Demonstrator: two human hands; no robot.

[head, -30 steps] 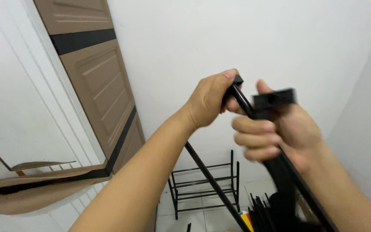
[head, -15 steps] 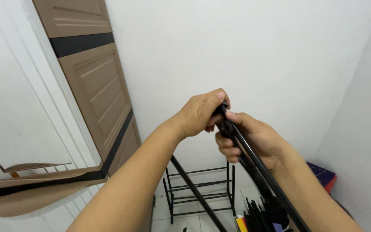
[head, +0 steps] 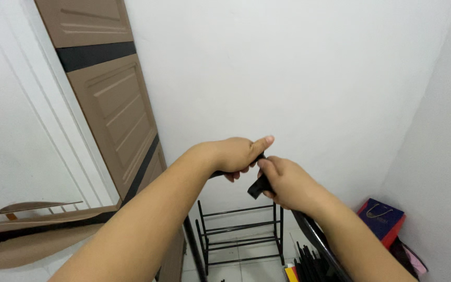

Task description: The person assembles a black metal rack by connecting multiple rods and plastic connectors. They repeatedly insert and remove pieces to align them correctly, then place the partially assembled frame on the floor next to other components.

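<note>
My left hand and my right hand meet in the middle of the head view, in front of a white wall. Both are closed on a black metal frame piece. The left hand grips its upper end, thumb stretched out to the right. The right hand grips a short black part just below it. A black bar runs down from under my right forearm toward the lower right. Another thin black rod drops below my left forearm.
A black wire rack stands on the tiled floor against the wall. A brown panelled door with a black band is at the left. A blue and red bag sits in the right corner. Several black rods lie at the bottom.
Both hands have dropped lower in the view with the black piece. The thick black end that stood above my right hand is now hidden in my grip.
</note>
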